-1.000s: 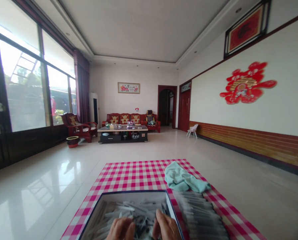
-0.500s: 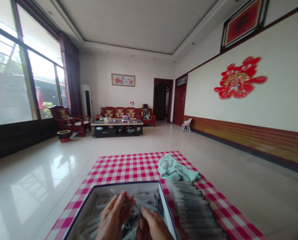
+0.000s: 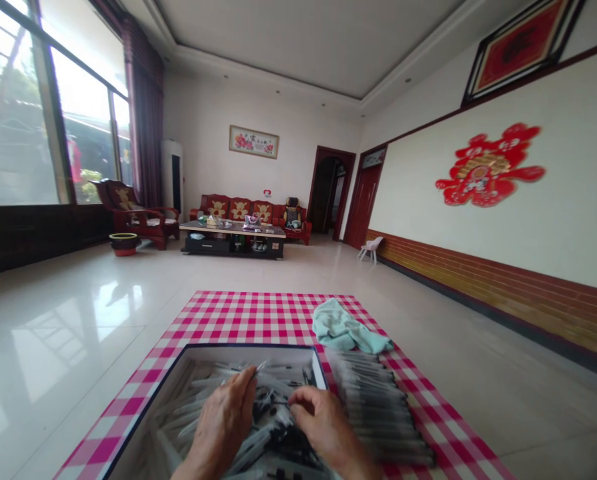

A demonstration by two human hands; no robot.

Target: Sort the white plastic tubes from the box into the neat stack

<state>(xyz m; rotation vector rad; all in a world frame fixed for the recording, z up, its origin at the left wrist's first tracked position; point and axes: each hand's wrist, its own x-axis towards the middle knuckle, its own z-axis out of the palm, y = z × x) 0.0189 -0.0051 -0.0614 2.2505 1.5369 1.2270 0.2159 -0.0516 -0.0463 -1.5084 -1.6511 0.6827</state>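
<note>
The half-curled left hand [image 3: 223, 420] and right hand [image 3: 318, 417], their hold unclear, rest among slim white plastic tubes [image 3: 193, 407] in a dark-rimmed open box [image 3: 251, 346]; a careless sweep could scatter the tidy stacked row [image 3: 378, 407] alongside.

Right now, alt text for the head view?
Seen from the head, a left hand and a right hand reach into an open box of pen-shaped plastic pieces, with rows of more pieces beside it. All sit on a pink-checked cloth on a tiled floor, beside a mint towel, with a red sofa far off.
</note>
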